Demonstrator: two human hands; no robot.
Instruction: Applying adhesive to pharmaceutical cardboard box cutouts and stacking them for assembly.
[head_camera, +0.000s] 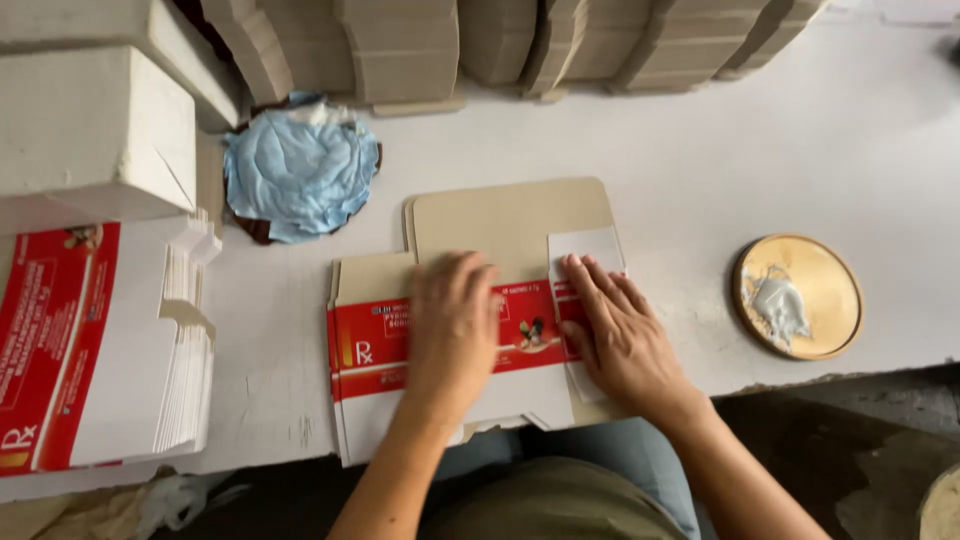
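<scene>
Flattened red-and-white carton blank (440, 350) lies at the near edge of the white bench (700, 170), its brown inner flap turned up toward the far side. Both hands press flat on it with fingers spread: the left hand (452, 325) on the red band, the right hand (618, 335) on the folded white side flap. A stack of identical carton blanks (100, 350) sits at the left edge, a crumpled blue cloth (298, 170) behind it, and a round dish of white glue (798, 296) to the right.

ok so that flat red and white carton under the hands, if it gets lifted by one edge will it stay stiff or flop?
The carton blank looks like thin card, so it would probably sag and hinge at its creases. It seems light; the left hand and right hand press flat on it. On the smooth white table it likely slides readily.
</scene>
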